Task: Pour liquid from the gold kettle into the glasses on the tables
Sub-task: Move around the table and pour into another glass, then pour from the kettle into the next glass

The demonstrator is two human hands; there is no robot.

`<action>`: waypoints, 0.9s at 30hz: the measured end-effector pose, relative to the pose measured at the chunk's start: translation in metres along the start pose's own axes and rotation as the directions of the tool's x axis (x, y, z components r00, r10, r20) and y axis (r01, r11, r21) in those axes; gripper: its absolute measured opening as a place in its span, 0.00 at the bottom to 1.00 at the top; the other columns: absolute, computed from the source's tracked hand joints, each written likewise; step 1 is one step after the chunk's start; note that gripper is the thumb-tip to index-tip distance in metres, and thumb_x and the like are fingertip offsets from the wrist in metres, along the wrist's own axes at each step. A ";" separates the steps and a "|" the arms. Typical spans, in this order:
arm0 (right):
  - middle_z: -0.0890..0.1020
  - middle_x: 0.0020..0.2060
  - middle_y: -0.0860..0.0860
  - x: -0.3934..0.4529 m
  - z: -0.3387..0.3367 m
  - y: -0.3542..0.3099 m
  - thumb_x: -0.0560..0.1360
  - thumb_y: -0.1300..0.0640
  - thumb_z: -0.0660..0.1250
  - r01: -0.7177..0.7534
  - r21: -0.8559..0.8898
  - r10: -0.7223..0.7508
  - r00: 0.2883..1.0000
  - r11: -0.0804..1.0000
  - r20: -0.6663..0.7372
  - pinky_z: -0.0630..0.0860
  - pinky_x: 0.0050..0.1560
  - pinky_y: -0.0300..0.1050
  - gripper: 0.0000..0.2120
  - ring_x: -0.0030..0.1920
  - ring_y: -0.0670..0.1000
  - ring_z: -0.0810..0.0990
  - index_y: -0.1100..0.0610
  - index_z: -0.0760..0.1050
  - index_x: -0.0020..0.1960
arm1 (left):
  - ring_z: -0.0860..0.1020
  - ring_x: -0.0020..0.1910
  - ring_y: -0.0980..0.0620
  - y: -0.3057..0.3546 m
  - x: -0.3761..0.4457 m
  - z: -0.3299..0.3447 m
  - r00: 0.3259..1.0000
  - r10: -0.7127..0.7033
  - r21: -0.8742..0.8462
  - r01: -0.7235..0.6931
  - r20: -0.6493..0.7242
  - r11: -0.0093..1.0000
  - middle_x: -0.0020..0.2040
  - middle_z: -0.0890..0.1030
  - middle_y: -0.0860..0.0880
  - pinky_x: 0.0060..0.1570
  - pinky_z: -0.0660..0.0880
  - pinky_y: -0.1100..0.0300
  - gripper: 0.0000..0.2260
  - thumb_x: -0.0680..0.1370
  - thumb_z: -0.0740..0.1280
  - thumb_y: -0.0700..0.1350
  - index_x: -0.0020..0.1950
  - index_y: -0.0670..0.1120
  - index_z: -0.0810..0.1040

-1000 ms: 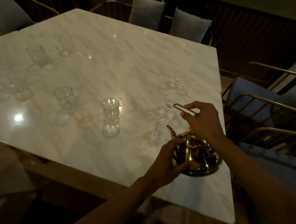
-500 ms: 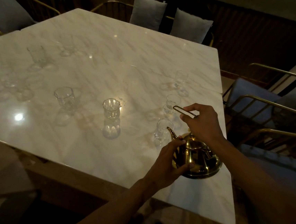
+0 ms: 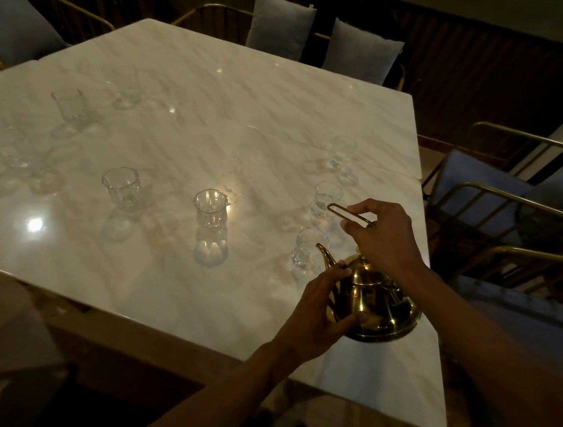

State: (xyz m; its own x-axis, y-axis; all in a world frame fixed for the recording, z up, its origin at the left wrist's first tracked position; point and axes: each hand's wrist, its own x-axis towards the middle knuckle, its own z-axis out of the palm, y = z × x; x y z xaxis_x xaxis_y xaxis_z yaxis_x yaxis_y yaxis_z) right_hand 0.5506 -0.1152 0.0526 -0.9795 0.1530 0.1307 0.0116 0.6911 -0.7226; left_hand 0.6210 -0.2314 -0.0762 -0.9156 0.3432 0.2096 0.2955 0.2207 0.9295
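The gold kettle (image 3: 379, 303) rests near the right front corner of the white marble table (image 3: 190, 77). My right hand (image 3: 382, 238) pinches its raised wire handle from above. My left hand (image 3: 324, 312) cups the kettle's body just below the spout. The spout points toward a small clear glass (image 3: 307, 250) right in front of it. Two more small glasses (image 3: 326, 200) (image 3: 341, 153) stand in a row beyond. A wider glass (image 3: 211, 208) stands mid-table and another (image 3: 122, 188) to its left. Several faint glasses sit at the far left.
Gold-framed chairs with blue cushions (image 3: 482, 184) line the right side. Grey cushions (image 3: 281, 24) lean on chairs at the far end. Another cushioned chair (image 3: 13, 22) is at the left. The table's front edge runs close to my forearms.
Both hands keep their hold on the kettle. The kettle has barely shifted, and the glasses stand where they were.
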 end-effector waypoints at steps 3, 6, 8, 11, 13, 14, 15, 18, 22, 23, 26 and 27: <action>0.82 0.53 0.53 -0.003 -0.001 0.000 0.72 0.55 0.74 0.002 -0.001 -0.002 1.000 1.000 0.004 0.80 0.45 0.46 0.11 0.41 0.48 0.78 0.54 0.81 0.54 | 0.64 0.71 0.56 -0.001 -0.001 0.002 1.000 -0.002 0.011 0.002 0.003 1.000 0.75 0.62 0.55 0.65 0.62 0.71 0.29 0.74 0.72 0.53 0.70 0.59 0.60; 0.82 0.46 0.50 -0.006 -0.002 0.002 0.72 0.55 0.73 0.007 0.002 -0.007 1.000 1.000 0.003 0.79 0.38 0.41 0.11 0.32 0.43 0.78 0.54 0.81 0.54 | 0.63 0.72 0.56 -0.003 -0.003 0.003 1.000 0.000 0.024 0.000 0.007 1.000 0.75 0.62 0.54 0.66 0.61 0.70 0.29 0.74 0.72 0.53 0.71 0.58 0.61; 0.80 0.41 0.49 -0.010 -0.002 0.003 0.72 0.55 0.73 0.011 0.016 -0.011 1.000 1.000 -0.002 0.74 0.35 0.36 0.11 0.31 0.42 0.77 0.54 0.81 0.54 | 0.62 0.72 0.55 -0.003 -0.004 0.003 1.000 0.005 0.031 -0.006 0.014 0.999 0.76 0.62 0.54 0.67 0.62 0.65 0.29 0.74 0.71 0.54 0.70 0.60 0.60; 0.82 0.41 0.49 -0.016 -0.002 0.005 0.73 0.56 0.73 0.013 0.064 -0.012 1.000 0.998 -0.023 0.74 0.38 0.36 0.09 0.33 0.44 0.79 0.53 0.81 0.53 | 0.62 0.72 0.55 -0.004 -0.005 0.002 1.000 0.008 0.040 -0.009 0.023 0.999 0.75 0.61 0.54 0.66 0.62 0.67 0.29 0.74 0.71 0.54 0.70 0.59 0.60; 0.82 0.44 0.46 -0.021 -0.003 0.008 0.73 0.57 0.73 0.021 0.103 -0.016 0.999 0.994 -0.045 0.74 0.38 0.31 0.08 0.35 0.43 0.80 0.51 0.80 0.52 | 0.62 0.72 0.56 -0.005 -0.005 0.001 0.999 0.015 0.044 -0.017 0.032 0.999 0.75 0.61 0.55 0.67 0.62 0.66 0.29 0.74 0.71 0.54 0.70 0.58 0.61; 0.82 0.45 0.44 -0.024 -0.003 0.009 0.73 0.57 0.73 0.028 0.118 -0.021 0.998 0.993 -0.061 0.73 0.37 0.28 0.08 0.35 0.42 0.80 0.50 0.80 0.52 | 0.62 0.72 0.57 -0.006 -0.005 0.001 0.999 0.026 0.052 -0.028 0.035 0.998 0.75 0.61 0.56 0.67 0.63 0.65 0.29 0.74 0.71 0.54 0.70 0.58 0.61; 0.81 0.45 0.42 -0.027 -0.003 0.010 0.73 0.57 0.73 0.037 0.132 -0.027 0.997 0.990 -0.078 0.72 0.36 0.26 0.08 0.34 0.41 0.80 0.50 0.80 0.51 | 0.62 0.72 0.58 -0.006 -0.005 0.001 0.999 0.038 0.059 -0.040 0.038 0.997 0.75 0.61 0.58 0.67 0.63 0.66 0.29 0.74 0.71 0.54 0.71 0.57 0.61; 0.81 0.45 0.39 -0.035 -0.007 0.013 0.73 0.58 0.72 0.068 0.179 -0.045 0.991 0.982 -0.129 0.72 0.36 0.25 0.09 0.34 0.38 0.79 0.51 0.80 0.53 | 0.60 0.72 0.63 -0.004 -0.005 -0.001 0.996 0.078 0.080 -0.081 0.041 0.993 0.74 0.59 0.63 0.68 0.62 0.68 0.29 0.75 0.71 0.54 0.71 0.55 0.62; 0.82 0.45 0.38 -0.042 -0.014 0.017 0.73 0.57 0.72 0.098 0.233 -0.058 0.983 0.967 -0.174 0.74 0.35 0.35 0.11 0.31 0.47 0.78 0.50 0.80 0.54 | 0.60 0.74 0.55 0.001 -0.006 -0.005 0.987 0.161 0.135 -0.161 0.016 0.978 0.77 0.60 0.56 0.70 0.67 0.53 0.30 0.75 0.71 0.53 0.73 0.53 0.62; 0.83 0.46 0.39 -0.043 -0.016 0.017 0.73 0.57 0.72 0.101 0.251 -0.056 0.982 0.963 -0.182 0.75 0.37 0.36 0.11 0.32 0.46 0.77 0.50 0.80 0.55 | 0.60 0.75 0.55 0.003 -0.008 -0.006 0.985 0.171 0.153 -0.171 0.009 0.973 0.77 0.60 0.55 0.70 0.67 0.52 0.30 0.75 0.71 0.53 0.74 0.53 0.62; 0.81 0.49 0.38 -0.049 -0.017 0.015 0.73 0.58 0.72 0.139 0.291 -0.082 0.976 0.947 -0.201 0.77 0.45 0.40 0.13 0.40 0.47 0.80 0.52 0.80 0.57 | 0.59 0.75 0.56 0.009 -0.011 -0.009 0.979 0.202 0.206 -0.193 -0.024 0.959 0.77 0.60 0.55 0.71 0.66 0.54 0.30 0.75 0.71 0.53 0.74 0.50 0.63; 0.81 0.48 0.36 -0.051 -0.017 0.015 0.73 0.58 0.72 0.152 0.303 -0.090 0.974 0.941 -0.207 0.77 0.42 0.38 0.13 0.37 0.46 0.80 0.52 0.80 0.57 | 0.59 0.75 0.56 0.010 -0.013 -0.010 0.978 0.208 0.221 -0.196 -0.032 0.955 0.77 0.60 0.55 0.71 0.65 0.56 0.30 0.75 0.71 0.53 0.74 0.50 0.63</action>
State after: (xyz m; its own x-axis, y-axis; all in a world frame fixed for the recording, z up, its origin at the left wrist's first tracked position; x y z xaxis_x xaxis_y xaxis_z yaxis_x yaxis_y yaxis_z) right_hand 0.6039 -0.1003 0.0465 -0.9136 0.2330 0.3331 -0.1984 0.4597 -0.8656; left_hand 0.6335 -0.2432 -0.0665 -0.8425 0.3520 0.4077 0.5218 0.3456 0.7799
